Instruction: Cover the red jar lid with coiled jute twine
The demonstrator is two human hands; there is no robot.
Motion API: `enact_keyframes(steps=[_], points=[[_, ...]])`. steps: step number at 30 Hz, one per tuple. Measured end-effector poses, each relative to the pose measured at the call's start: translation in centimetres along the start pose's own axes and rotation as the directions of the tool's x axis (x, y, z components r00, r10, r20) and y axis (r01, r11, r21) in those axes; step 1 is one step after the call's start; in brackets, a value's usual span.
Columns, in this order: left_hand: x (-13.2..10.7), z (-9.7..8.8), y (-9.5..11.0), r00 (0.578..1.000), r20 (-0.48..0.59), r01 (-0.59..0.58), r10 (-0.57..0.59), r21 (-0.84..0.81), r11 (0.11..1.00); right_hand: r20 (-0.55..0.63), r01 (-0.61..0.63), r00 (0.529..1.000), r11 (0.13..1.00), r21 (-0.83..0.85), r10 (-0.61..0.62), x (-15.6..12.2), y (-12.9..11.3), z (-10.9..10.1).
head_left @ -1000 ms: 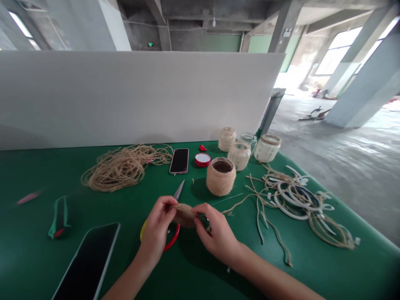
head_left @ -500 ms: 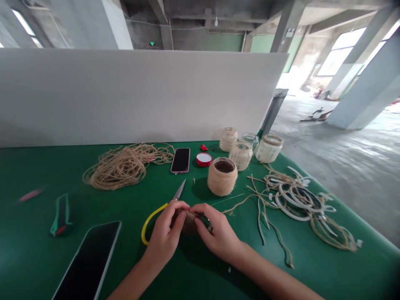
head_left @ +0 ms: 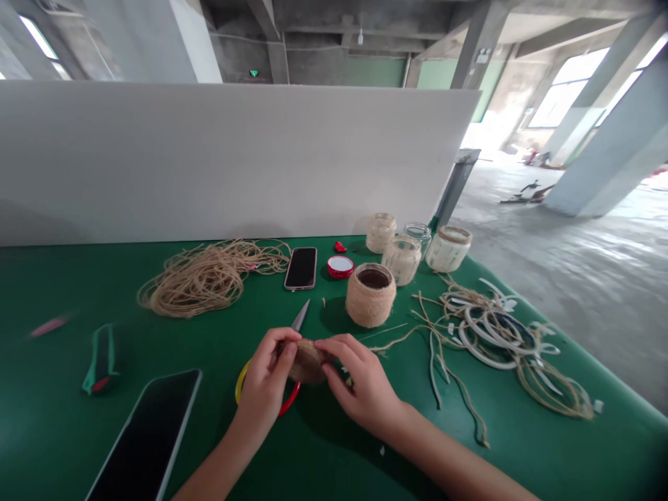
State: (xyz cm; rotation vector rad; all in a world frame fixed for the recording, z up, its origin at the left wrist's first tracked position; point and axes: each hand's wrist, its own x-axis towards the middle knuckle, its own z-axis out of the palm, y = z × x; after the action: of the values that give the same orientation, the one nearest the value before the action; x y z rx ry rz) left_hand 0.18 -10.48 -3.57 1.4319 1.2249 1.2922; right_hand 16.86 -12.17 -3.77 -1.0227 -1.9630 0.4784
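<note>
Between my two hands is a round, flat, brown twine-covered jar lid (head_left: 307, 363), tilted, with a trace of red along its upper edge. My left hand (head_left: 268, 372) pinches its left side between thumb and fingers. On the right side, my right hand (head_left: 362, 379) grips the rim in the same way. Scissors (head_left: 300, 316) with a yellow and a red handle lie on the table, partly hidden behind my left hand. Just beyond my hands stands a twine-wrapped jar (head_left: 370, 306), upright and without a lid. A strand of twine (head_left: 396, 339) runs out to the right of my right hand.
A heap of twine (head_left: 203, 282), a phone (head_left: 301, 268) and a red-rimmed lid (head_left: 341, 266) lie behind. Several glass jars (head_left: 401, 259) stand back right, near tangled cords (head_left: 495, 334). A green cutter (head_left: 101, 358) and a larger dark-screened device (head_left: 149, 435) lie left.
The lid has tilted so that more of its brown face shows. My left hand has shifted slightly left and up, and the scissors' red handle has come into view.
</note>
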Motion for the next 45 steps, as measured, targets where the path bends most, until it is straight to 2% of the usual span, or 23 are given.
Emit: enact_keyframes(steps=[7, 16, 25, 31, 35, 37, 39, 42, 45], points=[[0.1, 0.1, -0.1, 1.000, -0.009, 0.024, -0.024, -0.033, 0.999, -0.038, 0.006, 0.999, 1.000, -0.023, -0.007, -0.1, 0.0, 0.0], [0.1, 0.0, -0.4, 0.996, 0.000, 0.087, -0.087, -0.082, 0.993, -0.028, -0.020, 0.999, 1.000, -0.014, 0.019, -0.2, 0.0, 0.0], [0.1, 0.0, -0.3, 0.989, 0.016, 0.148, -0.149, -0.232, 0.961, -0.029, -0.005, 1.000, 0.996, -0.090, 0.002, -0.3, -0.1, 0.1], [0.2, 0.7, 0.8, 0.970, 0.072, 0.238, -0.230, -0.436, 0.868, -0.041, -0.022, 0.999, 0.991, -0.132, 0.017, -0.5, 0.2, 0.5], [0.2, 0.8, 0.9, 0.956, 0.129, 0.291, -0.262, -0.503, 0.814, -0.081, -0.050, 0.996, 0.998, -0.025, 0.048, -0.4, 0.4, 0.6], [0.3, 0.6, 0.5, 0.954, 0.131, 0.301, -0.271, -0.475, 0.827, -0.078, -0.076, 0.994, 0.995, 0.071, 0.082, -0.3, 0.4, 0.6], [0.4, 0.3, 0.1, 0.960, 0.100, 0.280, -0.262, -0.377, 0.883, -0.055, -0.105, 0.992, 0.984, 0.145, 0.114, -0.3, 0.4, 0.7], [0.4, 0.0, -0.1, 0.983, 0.055, 0.182, -0.175, -0.143, 0.973, 0.008, -0.128, 0.992, 0.972, 0.196, 0.129, -0.2, 0.3, 0.7], [0.3, 0.1, 0.2, 0.993, 0.104, 0.052, -0.058, 0.063, 0.997, 0.062, -0.127, 0.991, 0.969, 0.214, 0.116, 0.0, 0.2, 0.6]])
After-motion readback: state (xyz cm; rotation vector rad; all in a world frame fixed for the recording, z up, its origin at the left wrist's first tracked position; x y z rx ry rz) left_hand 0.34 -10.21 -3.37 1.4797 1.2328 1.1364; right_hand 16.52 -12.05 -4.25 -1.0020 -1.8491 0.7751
